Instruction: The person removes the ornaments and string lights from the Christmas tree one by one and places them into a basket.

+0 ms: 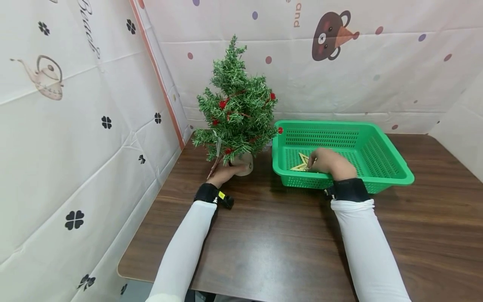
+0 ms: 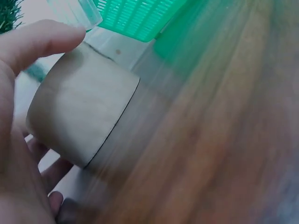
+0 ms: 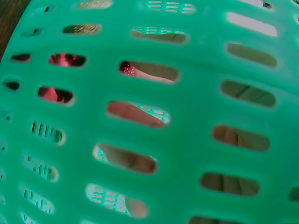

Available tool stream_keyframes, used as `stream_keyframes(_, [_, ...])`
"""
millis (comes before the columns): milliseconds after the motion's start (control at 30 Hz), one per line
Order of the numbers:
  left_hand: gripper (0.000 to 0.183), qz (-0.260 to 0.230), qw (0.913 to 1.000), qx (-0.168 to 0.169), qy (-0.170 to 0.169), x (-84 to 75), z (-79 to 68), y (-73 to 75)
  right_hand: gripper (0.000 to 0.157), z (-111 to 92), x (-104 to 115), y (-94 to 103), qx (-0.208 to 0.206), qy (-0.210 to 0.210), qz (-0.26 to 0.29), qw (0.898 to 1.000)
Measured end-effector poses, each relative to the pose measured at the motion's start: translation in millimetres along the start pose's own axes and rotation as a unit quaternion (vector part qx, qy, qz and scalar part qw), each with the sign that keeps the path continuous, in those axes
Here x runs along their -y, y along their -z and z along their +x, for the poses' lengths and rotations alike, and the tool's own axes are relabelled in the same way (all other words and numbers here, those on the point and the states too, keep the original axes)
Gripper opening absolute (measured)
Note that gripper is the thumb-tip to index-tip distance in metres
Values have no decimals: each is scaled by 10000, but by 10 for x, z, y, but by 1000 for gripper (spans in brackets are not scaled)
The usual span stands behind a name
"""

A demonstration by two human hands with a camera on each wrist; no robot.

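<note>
A small artificial Christmas tree (image 1: 239,105) with red decorations stands at the back left of the table. My left hand (image 1: 223,173) grips its pale round base (image 1: 246,164); in the left wrist view the thumb lies over one side of the base (image 2: 84,102) and fingers show at the other. My right hand (image 1: 330,161) reaches down into a green basket (image 1: 400,176), with bent fingers beside a gold star ornament (image 1: 302,162). Through the slots of the basket wall (image 3: 196,107), parts of fingers and a red glittery thing (image 3: 65,59) show. The right fingertips' hold is hidden.
The basket rests on a dark wooden table (image 1: 264,243), right of the tree. Printed white cloth (image 1: 113,84) hangs at the left and the back, close to the tree. A clear plastic piece (image 2: 77,14) appears beside the base in the left wrist view.
</note>
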State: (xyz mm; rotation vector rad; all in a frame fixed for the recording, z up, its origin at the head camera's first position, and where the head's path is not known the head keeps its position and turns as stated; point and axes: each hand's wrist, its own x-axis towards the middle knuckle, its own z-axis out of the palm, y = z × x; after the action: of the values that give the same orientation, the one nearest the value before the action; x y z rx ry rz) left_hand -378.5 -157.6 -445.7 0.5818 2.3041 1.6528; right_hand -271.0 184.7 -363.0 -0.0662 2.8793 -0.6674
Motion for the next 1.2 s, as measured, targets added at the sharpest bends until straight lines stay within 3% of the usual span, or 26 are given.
stream_keyframes(67, [76, 101, 9998, -28, 139, 68, 23, 23, 15, 3, -6, -5, 39, 27, -23, 10000])
stream_keyframes(200, [71, 11, 10000, -25, 76, 123, 37, 57, 20, 8, -7, -10, 88, -8, -49, 9999])
stream_keyframes(333, [84, -150, 9993, -101, 326, 141, 24, 69, 29, 11, 16, 5, 94, -80, -66, 9999])
stream_keyframes(467, [97, -182, 9978, -155, 623, 141, 8, 79, 39, 8, 90, 57, -241, 95, -19, 9997])
stream_keyframes(700, [98, 137, 9980, 24, 621, 94, 12, 98, 34, -93, 435, 192, -729, 600, 329, 9950])
stream_keyframes(833, [102, 213, 9963, 116, 829, 94, 17, 107, 29, -193, 685, 228, -868, 876, 437, 9914])
stream_keyframes(933, [102, 6, 9960, 255, 859, 106, 23, 96, 28, -244, 839, 213, -835, 1077, 560, 9891])
stream_keyframes(1033, [92, -182, 9953, 456, 832, 110, 24, 68, 26, -265, 968, 167, -688, 1320, 603, 9870])
stream_keyframes(1100, [81, -240, 9955, 546, 737, 110, 29, 47, 24, -272, 1051, 127, -460, 1528, 627, 9852])
stream_keyframes(1200, [70, -33, 9980, 336, 533, 95, 36, 29, 22, -267, 1173, 34, 98, 1860, 794, 9793])
